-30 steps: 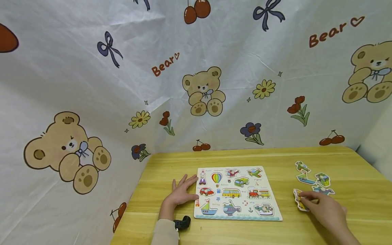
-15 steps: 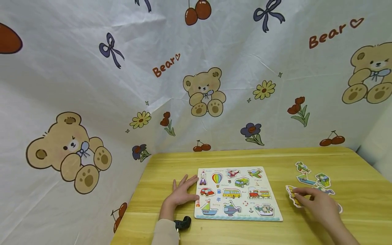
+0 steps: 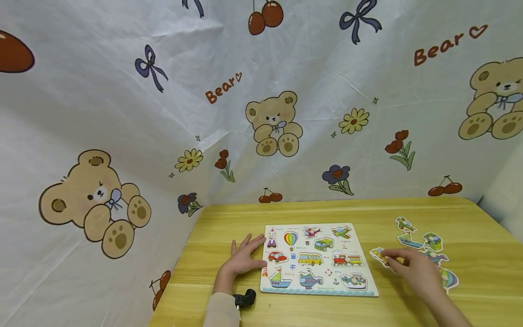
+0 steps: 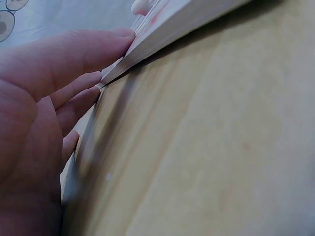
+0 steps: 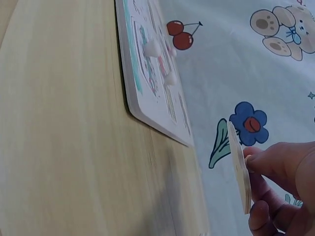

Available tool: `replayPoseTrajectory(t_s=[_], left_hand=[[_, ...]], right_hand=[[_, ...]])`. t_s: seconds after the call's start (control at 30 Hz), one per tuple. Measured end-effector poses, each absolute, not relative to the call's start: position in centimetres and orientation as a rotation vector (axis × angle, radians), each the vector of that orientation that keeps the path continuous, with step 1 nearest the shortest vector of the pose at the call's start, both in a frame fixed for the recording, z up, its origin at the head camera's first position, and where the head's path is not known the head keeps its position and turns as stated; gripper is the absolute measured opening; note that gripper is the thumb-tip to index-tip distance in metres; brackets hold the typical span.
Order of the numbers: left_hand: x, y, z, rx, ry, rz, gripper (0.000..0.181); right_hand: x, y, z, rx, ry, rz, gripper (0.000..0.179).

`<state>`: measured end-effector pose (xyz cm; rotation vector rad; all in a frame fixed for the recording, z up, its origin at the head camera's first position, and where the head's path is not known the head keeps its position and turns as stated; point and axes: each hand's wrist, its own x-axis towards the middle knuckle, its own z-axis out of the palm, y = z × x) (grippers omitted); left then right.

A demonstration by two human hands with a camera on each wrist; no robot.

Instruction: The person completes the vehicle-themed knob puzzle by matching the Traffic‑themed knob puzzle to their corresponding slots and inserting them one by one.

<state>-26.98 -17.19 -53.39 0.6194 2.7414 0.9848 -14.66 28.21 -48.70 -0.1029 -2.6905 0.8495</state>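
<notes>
A white wooden peg puzzle board [image 3: 279, 289] printed with vehicles lies on the table. My left hand [image 3: 239, 263] rests at its left edge; in the left wrist view, the thumb [image 4: 93, 49] touches the board's side and the fingers stretch forward. To the right of the board my right hand [image 3: 414, 270] pinches a small yellow puzzle piece [image 3: 378, 255] between thumb and finger, off the table. Seen edge-on in the right wrist view, that thin wooden piece [image 5: 238, 169] is held by a knob. Its printed picture is partly covered by the fingers.
Several loose puzzle pieces lie right of the board: a green plane [image 3: 405, 224], a sailboat [image 3: 410, 240], a green truck [image 3: 433, 241], a bluish piece [image 3: 436, 257] and a balloon [image 3: 449, 278]. A bear-print cloth [image 3: 310, 181] hangs behind the wooden table [image 3: 229, 218].
My right hand has moved left with the yellow puzzle piece, closer to the board's right edge. The balloon piece, hidden earlier, now shows behind the hand. The left hand stays in place.
</notes>
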Motion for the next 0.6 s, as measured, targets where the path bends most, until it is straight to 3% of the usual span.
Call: replayPoseTrajectory(t_s=[0.6], left_hand=[[-27.1, -17.2, -53.5, 0.632, 2.75, 0.98, 0.079]], right_hand=[[-15.7, 25.0, -48.9, 0.018, -2.699, 0.916, 0.014]])
